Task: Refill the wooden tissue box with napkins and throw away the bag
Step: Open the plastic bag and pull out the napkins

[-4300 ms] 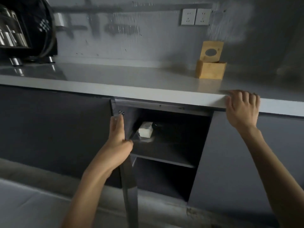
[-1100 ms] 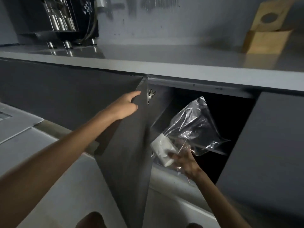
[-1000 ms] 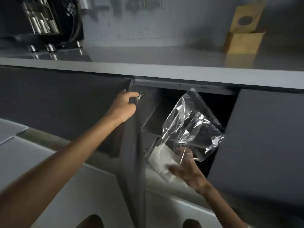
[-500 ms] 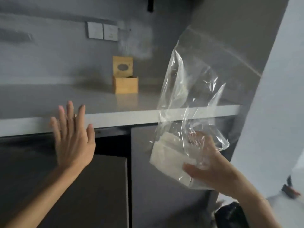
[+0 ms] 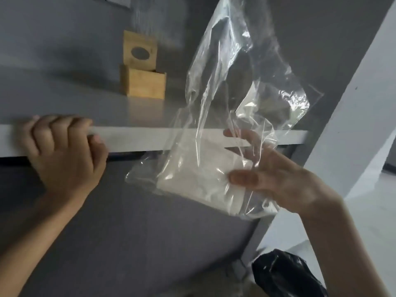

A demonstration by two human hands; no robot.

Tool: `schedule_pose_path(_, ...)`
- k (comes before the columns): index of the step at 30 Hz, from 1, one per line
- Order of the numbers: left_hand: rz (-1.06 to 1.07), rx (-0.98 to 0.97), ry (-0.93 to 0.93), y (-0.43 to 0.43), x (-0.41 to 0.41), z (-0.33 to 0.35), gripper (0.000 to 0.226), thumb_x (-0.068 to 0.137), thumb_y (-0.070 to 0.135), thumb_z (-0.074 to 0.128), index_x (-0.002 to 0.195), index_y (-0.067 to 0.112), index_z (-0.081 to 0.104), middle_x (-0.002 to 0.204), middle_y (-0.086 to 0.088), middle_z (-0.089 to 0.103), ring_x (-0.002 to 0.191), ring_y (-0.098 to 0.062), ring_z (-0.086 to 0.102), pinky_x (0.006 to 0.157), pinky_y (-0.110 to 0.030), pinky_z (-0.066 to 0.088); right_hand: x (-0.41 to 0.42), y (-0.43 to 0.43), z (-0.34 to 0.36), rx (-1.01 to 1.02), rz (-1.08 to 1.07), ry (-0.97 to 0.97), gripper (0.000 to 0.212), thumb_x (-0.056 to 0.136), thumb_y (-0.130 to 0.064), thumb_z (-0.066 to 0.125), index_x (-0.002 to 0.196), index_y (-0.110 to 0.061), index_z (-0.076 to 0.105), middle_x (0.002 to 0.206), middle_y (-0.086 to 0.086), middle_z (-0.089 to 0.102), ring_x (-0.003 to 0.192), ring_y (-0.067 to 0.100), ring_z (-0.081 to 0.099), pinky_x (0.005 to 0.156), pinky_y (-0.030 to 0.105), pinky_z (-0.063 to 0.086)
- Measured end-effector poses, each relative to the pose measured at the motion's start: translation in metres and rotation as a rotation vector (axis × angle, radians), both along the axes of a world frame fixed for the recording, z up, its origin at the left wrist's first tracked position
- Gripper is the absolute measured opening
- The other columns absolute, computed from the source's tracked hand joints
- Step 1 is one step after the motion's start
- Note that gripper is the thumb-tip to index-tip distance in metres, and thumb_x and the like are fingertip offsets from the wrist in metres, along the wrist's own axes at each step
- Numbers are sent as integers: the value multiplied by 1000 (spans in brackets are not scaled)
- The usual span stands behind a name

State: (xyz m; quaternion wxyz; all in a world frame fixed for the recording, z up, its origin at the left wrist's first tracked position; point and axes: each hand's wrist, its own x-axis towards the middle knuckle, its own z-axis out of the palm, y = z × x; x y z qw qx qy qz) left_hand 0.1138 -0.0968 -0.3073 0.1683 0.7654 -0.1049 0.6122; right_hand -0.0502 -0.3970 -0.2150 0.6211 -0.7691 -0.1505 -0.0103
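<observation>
Clear bag (image 5: 235, 93) is in the air in front of the counter (image 5: 64, 99), near the counter's right end. Its crumpled mouth end is up, well above the counter top, and its bottom end hangs below the counter's front edge. Napkins (image 5: 197, 174): one white stack in the bag's bottom, tilted, mostly below counter level.

Right hand (image 5: 278, 179) is clamped on that stack through the plastic, thumb across the near face, fingers behind the bag (visible through the film).

Left hand (image 5: 62, 151) grips the counter's front edge further left. Four fingers are curled over the top and the thumb is tucked under the lip. It is well apart from the bag.

Wooden tissue box (image 5: 145, 84) stands on the counter toward its back, not touching the bag. Its top is open. Its lid (image 5: 140, 52), with an oval hole, stands upright at the box's rear. It's blurry there, so I can't tell if it sits in the box or leans on the wall behind.

Below the counter: dark cabinet front (image 5: 128, 232). Above the counter's back, at the frame's top edge: the bottom of white wall plates (image 5: 115, 0). Off the counter's right end: pale pillar (image 5: 353, 125). Low down past that end: shiny, crinkled black bag (image 5: 287, 275).
</observation>
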Motion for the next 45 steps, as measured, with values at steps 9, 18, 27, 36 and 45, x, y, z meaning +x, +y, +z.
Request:
schedule_pose_path(9, 89, 185, 136, 19, -21, 10, 30, 87, 19, 58, 115, 10, 63, 114, -11, 67, 113, -29, 49, 101, -44, 34, 50, 60, 74, 71, 136, 360, 68, 78, 5, 62, 132, -30, 42, 110, -19, 70, 96, 11, 71, 74, 19, 55)
schedule_pose_path(18, -57, 187, 1145, 37, -81, 120, 81, 47, 14, 66, 125, 19, 44, 133, -10, 48, 110, -35, 45, 95, -41, 30, 47, 91, 248, 24, 175, 694, 76, 75, -1, 76, 136, -32, 43, 134, 7, 58, 115, 28, 64, 94, 50, 52)
schedule_pose_path(27, -753, -1017, 1823, 19, -104, 412, 59, 77, 47, 72, 121, 10, 60, 101, -2, 67, 93, -15, 63, 81, -29, 52, 18, 88, 442, -60, 148, 715, 71, 71, -6, 83, 132, -20, 50, 127, 7, 64, 109, 29, 66, 93, 55, 51)
schedule_pose_path(36, -1224, -842, 1290, -10, -41, 616, 76, 76, 70, 51, 135, 23, 47, 133, -5, 61, 118, -27, 62, 96, -53, 51, 41, 52, 534, -218, 147, 469, 50, 75, -9, 80, 118, -25, 59, 102, -3, 76, 97, 20, 72, 89, 45, 56)
schedule_pose_path(45, -873, -864, 847, -31, -4, 696, 19, 94, -3, 51, 111, -3, 60, 104, -16, 72, 88, -32, 71, 67, -42, 60, 144, 5, 557, 54, 279, 302, 39, 91, -38, 61, 128, -24, 61, 113, -3, 71, 106, 17, 67, 78, 33, 59)
